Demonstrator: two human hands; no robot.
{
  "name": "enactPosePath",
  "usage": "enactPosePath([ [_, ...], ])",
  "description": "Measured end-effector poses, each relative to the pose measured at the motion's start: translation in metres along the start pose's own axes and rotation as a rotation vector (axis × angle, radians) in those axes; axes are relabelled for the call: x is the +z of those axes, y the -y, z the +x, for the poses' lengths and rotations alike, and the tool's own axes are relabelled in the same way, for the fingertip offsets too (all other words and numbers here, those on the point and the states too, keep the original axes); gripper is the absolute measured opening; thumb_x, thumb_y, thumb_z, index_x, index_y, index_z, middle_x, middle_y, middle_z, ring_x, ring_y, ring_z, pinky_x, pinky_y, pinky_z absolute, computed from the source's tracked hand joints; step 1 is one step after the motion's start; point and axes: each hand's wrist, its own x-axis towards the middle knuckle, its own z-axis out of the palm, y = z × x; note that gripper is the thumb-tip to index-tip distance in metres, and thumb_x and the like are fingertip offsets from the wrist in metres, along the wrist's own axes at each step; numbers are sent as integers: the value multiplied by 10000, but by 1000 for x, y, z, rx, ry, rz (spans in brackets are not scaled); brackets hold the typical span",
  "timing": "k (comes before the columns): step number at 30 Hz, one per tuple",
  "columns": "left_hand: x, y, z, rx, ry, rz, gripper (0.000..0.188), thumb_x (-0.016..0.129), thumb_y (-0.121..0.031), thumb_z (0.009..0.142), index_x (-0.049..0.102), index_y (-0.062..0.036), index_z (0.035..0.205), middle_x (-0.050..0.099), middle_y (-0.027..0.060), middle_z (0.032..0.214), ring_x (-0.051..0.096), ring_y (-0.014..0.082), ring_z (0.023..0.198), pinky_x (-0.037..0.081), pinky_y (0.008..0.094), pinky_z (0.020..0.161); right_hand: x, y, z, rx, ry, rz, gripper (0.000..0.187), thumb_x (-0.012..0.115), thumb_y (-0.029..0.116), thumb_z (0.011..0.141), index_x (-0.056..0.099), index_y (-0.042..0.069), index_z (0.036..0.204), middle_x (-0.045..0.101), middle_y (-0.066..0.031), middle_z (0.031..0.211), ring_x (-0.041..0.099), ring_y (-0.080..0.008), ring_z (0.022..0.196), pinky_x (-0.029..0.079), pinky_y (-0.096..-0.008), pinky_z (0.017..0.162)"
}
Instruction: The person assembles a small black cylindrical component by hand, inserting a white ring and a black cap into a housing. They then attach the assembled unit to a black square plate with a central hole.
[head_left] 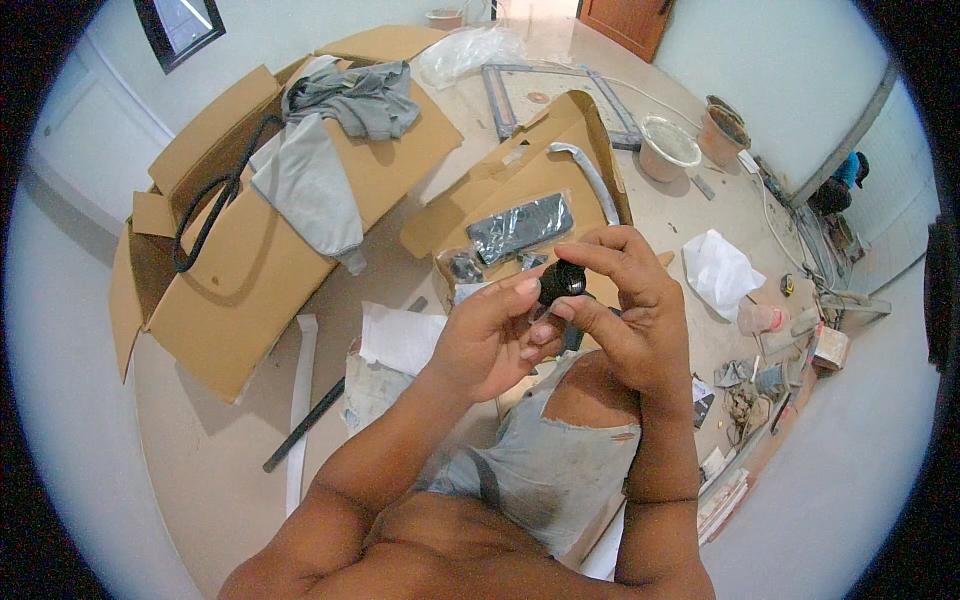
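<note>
Between my two hands, above my lap, is a small black cylindrical part (562, 283) with a round, hollow-looking end. My right hand (632, 312) pinches it with thumb and forefinger on either side. My left hand (488, 335) grips its left side, thumb against it and the other fingers curled beneath. Just beyond the hands, a dark item in a clear plastic wrapper (522, 228) lies on a flattened cardboard piece (435, 228). Smaller dark bagged parts (463, 267) rest beside it, partly hidden by my hands.
A large open cardboard box (235, 300) lies at left, with grey cloths (350, 100) and a black hose over it. A black tube (305, 425) and a white strip are on the floor. Buckets (668, 148), a white bag (718, 272) and tools lie right. Another person crouches at far right.
</note>
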Motion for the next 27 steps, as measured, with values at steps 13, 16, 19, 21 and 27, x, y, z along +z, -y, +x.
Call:
enactPosePath([
  [13, -9, -4, -3, 252, -107, 307, 354, 703, -159, 891, 582, -46, 1204, 592, 26, 850, 447, 75, 599, 370, 203, 523, -4, 6, -2, 232, 63, 193, 420, 720, -15, 757, 641, -29, 1170, 670, -137, 1133, 614, -206, 1068, 441, -333, 985],
  [16, -10, -6, -5, 265, -90, 294, 330, 700, -118, 891, 579, -28, 1185, 630, 60, 961, 569, 99, 751, 479, 223, 657, -4, 7, -3, 254, 72, 204, 420, 720, -14, 761, 639, -29, 1173, 672, -133, 1131, 619, -197, 1050, 451, -330, 972],
  [19, -12, -9, -7, 275, -82, 306, 331, 704, -102, 887, 576, -13, 1178, 654, 93, 1040, 647, 131, 885, 545, 249, 774, -3, 6, -2, 240, 69, 181, 424, 722, -13, 759, 638, -30, 1175, 672, -132, 1130, 622, -190, 1033, 458, -325, 960],
  [21, -12, -10, -8, 293, -87, 329, 336, 709, -98, 882, 576, -7, 1177, 658, 103, 1055, 654, 141, 922, 551, 258, 801, -3, 6, -2, 244, 70, 169, 423, 725, -10, 758, 639, -29, 1173, 675, -130, 1121, 625, -187, 1023, 462, -323, 953],
  [27, -10, -5, -7, 349, -114, 401, 326, 722, -77, 868, 594, 6, 1156, 664, 104, 1064, 642, 140, 950, 539, 267, 836, -3, 9, -2, 293, 87, 158, 407, 739, 17, 763, 649, -20, 1158, 690, -113, 1057, 635, -176, 970, 481, -313, 903],
])
